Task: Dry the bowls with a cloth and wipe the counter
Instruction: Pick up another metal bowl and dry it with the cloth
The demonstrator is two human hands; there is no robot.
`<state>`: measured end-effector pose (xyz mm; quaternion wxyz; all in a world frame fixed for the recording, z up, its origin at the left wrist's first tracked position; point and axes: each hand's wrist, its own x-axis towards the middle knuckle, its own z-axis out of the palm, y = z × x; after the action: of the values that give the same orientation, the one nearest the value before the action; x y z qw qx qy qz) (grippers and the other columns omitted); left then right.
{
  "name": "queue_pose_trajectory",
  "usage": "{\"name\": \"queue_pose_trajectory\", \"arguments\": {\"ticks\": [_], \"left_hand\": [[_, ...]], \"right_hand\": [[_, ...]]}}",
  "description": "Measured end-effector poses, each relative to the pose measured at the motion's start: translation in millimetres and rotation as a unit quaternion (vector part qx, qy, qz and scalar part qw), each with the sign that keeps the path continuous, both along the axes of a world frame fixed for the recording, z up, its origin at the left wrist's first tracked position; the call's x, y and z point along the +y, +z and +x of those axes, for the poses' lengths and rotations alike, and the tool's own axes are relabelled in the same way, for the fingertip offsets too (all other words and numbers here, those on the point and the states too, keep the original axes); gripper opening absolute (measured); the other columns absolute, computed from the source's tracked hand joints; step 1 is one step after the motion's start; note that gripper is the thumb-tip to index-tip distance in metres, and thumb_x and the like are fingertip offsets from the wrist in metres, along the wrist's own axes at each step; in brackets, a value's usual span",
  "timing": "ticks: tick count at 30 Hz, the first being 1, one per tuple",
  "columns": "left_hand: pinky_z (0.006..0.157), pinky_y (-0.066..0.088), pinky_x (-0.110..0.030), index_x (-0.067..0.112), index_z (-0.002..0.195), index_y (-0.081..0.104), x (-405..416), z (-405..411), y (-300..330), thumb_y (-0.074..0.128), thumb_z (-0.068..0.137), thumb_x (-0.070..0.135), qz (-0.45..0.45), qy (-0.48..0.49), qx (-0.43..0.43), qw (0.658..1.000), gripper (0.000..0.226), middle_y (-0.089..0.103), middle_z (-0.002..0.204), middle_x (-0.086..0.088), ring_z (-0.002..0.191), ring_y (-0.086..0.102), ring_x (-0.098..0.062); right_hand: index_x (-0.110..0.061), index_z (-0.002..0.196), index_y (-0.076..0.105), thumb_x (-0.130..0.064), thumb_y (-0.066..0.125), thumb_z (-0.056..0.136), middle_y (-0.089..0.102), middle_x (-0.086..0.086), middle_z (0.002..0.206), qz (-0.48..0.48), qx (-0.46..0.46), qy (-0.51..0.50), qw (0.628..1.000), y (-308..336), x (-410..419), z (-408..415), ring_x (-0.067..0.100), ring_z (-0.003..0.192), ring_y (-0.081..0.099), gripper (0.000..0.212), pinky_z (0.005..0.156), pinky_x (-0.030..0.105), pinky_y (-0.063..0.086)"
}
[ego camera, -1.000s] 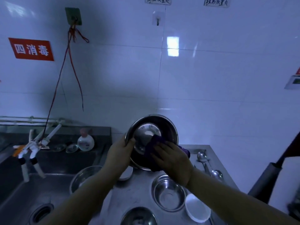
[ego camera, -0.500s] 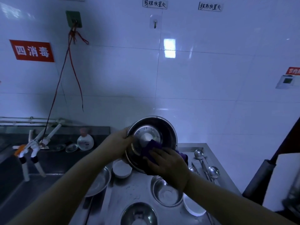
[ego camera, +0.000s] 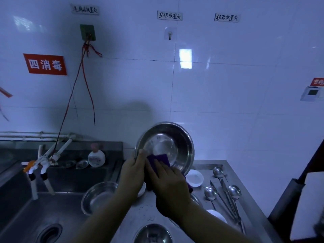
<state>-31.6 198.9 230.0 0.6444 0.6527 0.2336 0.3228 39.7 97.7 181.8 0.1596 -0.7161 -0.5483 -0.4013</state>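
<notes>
A large steel bowl (ego camera: 173, 141) is held up and tilted, its inside facing me, above the steel counter (ego camera: 206, 165). My left hand (ego camera: 131, 172) grips its left rim, thumb over the edge. My right hand (ego camera: 168, 183) holds a purple cloth (ego camera: 158, 159) and presses it against the bowl's lower inside. Other steel bowls stand below: one (ego camera: 98, 195) at the sink's edge, one (ego camera: 152, 234) at the bottom. A third is mostly hidden under my right forearm.
A small white dish (ego camera: 194, 178) and a white plate (ego camera: 217, 216) lie on the counter, with several ladles and knives (ego camera: 226, 192) at its right. The sink (ego camera: 35, 207) with its drain (ego camera: 49, 234) is left; a soap bottle (ego camera: 96, 156) and taps (ego camera: 43, 158) stand behind it.
My right hand has slid the cloth down and left inside the bowl, close to my left hand. The bowl stays raised and the view has shifted slightly.
</notes>
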Motion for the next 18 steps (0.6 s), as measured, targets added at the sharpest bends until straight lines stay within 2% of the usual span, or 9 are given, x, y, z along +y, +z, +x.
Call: {"name": "queue_pose_trajectory", "arguments": {"ticks": [3,5,8,9,11,13,14,16,18], "left_hand": [[0.059,0.055,-0.046,0.006,0.085,0.059,8.9,-2.8,1.4,0.041,0.098,0.034,0.035,0.004,0.009,0.999,0.036,0.064,0.073,-0.021,0.065,0.063,-0.037],[0.048,0.053,-0.036,0.008,0.078,0.058,17.7,-4.5,2.8,0.043,0.098,0.033,0.085,0.007,0.027,0.996,0.036,0.063,0.066,-0.016,0.056,0.062,-0.029],[0.042,0.048,-0.02,0.025,0.072,0.057,31.3,-7.6,10.3,0.046,0.097,0.025,0.205,-0.004,0.077,0.976,0.027,0.063,0.066,-0.007,0.05,0.061,-0.007],[0.042,0.045,-0.015,0.03,0.073,0.055,35.7,-7.5,15.5,0.046,0.097,0.024,0.257,-0.016,0.106,0.96,0.026,0.063,0.067,-0.002,0.05,0.06,-0.003],[0.051,0.049,-0.019,0.033,0.076,0.055,44.6,-5.8,28.5,0.049,0.095,0.024,0.312,-0.035,0.148,0.938,0.022,0.065,0.07,0.003,0.059,0.06,-0.003],[0.06,0.053,-0.031,0.026,0.077,0.061,46.9,-3.6,36.6,0.052,0.093,0.026,0.272,-0.031,0.128,0.953,0.018,0.068,0.072,0.0,0.066,0.066,-0.016],[0.059,0.054,-0.03,0.026,0.079,0.063,44.1,-3.2,36.8,0.054,0.091,0.026,0.239,-0.014,0.102,0.966,0.015,0.069,0.073,0.0,0.068,0.067,-0.016],[0.05,0.05,-0.019,0.029,0.085,0.062,28.0,-2.6,27.9,0.058,0.089,0.022,0.206,0.016,0.053,0.977,0.009,0.068,0.073,0.005,0.063,0.065,-0.006],[0.047,0.048,-0.013,0.029,0.09,0.057,6.4,-1.5,11.7,0.06,0.088,0.015,0.166,0.012,0.012,0.986,0.015,0.067,0.074,0.003,0.062,0.066,-0.006]], "right_hand": [[-0.014,0.123,0.063,-0.022,0.055,0.089,0.07,0.011,0.108,0.008,-0.032,0.014,0.999,0.1,-1.0,12.0,0.023,0.094,0.068,0.036,0.073,0.035,0.056],[-0.017,0.118,0.067,-0.023,0.063,0.088,0.071,0.01,0.107,-0.004,-0.072,0.031,0.997,-0.3,-7.7,25.8,0.023,0.095,0.068,0.031,0.076,0.035,0.056],[-0.019,0.11,0.072,-0.018,0.069,0.083,0.072,0.008,0.103,-0.032,-0.139,0.074,0.987,5.1,-21.8,48.5,0.023,0.093,0.069,0.027,0.08,0.039,0.055],[-0.02,0.107,0.073,-0.017,0.069,0.083,0.073,0.008,0.102,-0.042,-0.161,0.087,0.982,8.6,-25.3,54.9,0.023,0.093,0.069,0.025,0.081,0.04,0.055],[-0.019,0.103,0.075,-0.017,0.071,0.082,0.073,0.008,0.1,-0.051,-0.185,0.108,0.976,15.0,-28.3,62.5,0.023,0.091,0.069,0.021,0.081,0.04,0.055],[-0.018,0.099,0.076,-0.014,0.066,0.085,0.073,0.009,0.098,-0.034,-0.181,0.114,0.976,17.8,-26.2,62.1,0.024,0.09,0.07,0.018,0.077,0.038,0.056],[-0.017,0.098,0.076,-0.014,0.063,0.086,0.073,0.009,0.097,-0.019,-0.172,0.105,0.979,18.5,-23.4,59.8,0.024,0.089,0.07,0.018,0.076,0.037,0.056],[-0.016,0.099,0.075,-0.019,0.063,0.087,0.073,0.009,0.096,0.012,-0.14,0.063,0.988,18.9,-15.3,50.9,0.024,0.087,0.07,0.018,0.075,0.035,0.056],[-0.016,0.107,0.072,-0.025,0.057,0.091,0.073,0.009,0.097,0.038,-0.098,0.022,0.994,15.8,-6.6,39.9,0.023,0.087,0.07,0.024,0.074,0.034,0.055]]}}
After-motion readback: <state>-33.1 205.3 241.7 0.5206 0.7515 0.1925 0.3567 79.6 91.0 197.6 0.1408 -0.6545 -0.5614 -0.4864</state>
